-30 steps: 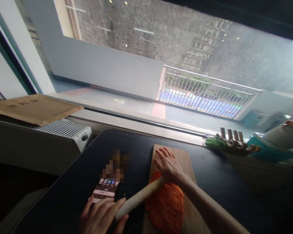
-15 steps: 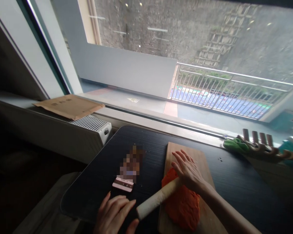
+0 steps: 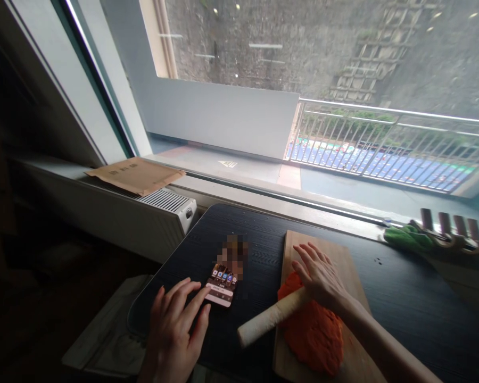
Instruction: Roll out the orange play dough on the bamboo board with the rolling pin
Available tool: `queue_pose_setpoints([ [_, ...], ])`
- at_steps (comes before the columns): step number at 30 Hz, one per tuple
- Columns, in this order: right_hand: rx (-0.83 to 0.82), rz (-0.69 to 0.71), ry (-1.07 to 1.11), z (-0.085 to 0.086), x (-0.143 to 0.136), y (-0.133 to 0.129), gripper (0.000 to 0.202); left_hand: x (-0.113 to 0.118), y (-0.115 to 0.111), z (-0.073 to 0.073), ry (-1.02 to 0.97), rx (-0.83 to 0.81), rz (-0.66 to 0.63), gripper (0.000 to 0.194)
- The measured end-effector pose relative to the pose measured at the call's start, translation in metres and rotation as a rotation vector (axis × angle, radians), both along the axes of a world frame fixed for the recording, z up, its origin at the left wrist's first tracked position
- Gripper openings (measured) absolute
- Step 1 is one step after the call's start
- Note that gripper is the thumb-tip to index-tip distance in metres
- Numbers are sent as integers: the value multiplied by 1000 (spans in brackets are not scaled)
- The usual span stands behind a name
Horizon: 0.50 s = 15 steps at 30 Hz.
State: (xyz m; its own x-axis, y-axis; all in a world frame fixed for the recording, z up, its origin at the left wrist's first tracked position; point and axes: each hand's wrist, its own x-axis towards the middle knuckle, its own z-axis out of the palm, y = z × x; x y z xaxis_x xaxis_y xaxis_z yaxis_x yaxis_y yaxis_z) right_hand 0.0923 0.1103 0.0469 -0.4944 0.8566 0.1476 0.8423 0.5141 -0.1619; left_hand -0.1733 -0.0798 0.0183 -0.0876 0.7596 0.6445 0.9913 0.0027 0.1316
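our right hand [image 3: 319,276] flat, fingers spread, pressing rolling pin [image 3: 269,318] onto orange dough [image 3: 313,332] on cutting board [image 3: 341,266] | our left hand [image 3: 175,322] open, fingertips [image 3: 201,294] touching phone [image 3: 223,282] at 1 o'clock | pin's free end at 3 o'clock of left hand, apart

R hand [image 3: 318,276] rests flat on rolling pin [image 3: 269,317], which lies across orange dough [image 3: 315,332] on wooden board [image 3: 345,266]. L hand [image 3: 174,324] lies open on dark tabletop [image 3: 403,298], fingertips touching phone [image 3: 222,283]. Envelope [image 3: 135,174] lies on radiator [image 3: 159,213].
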Motion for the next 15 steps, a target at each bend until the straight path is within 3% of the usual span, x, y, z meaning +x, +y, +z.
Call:
queue_pose_setpoints([
  [15,12,9,29,-5,1,3,48,-5,18,-3,51,-180,51,35],
])
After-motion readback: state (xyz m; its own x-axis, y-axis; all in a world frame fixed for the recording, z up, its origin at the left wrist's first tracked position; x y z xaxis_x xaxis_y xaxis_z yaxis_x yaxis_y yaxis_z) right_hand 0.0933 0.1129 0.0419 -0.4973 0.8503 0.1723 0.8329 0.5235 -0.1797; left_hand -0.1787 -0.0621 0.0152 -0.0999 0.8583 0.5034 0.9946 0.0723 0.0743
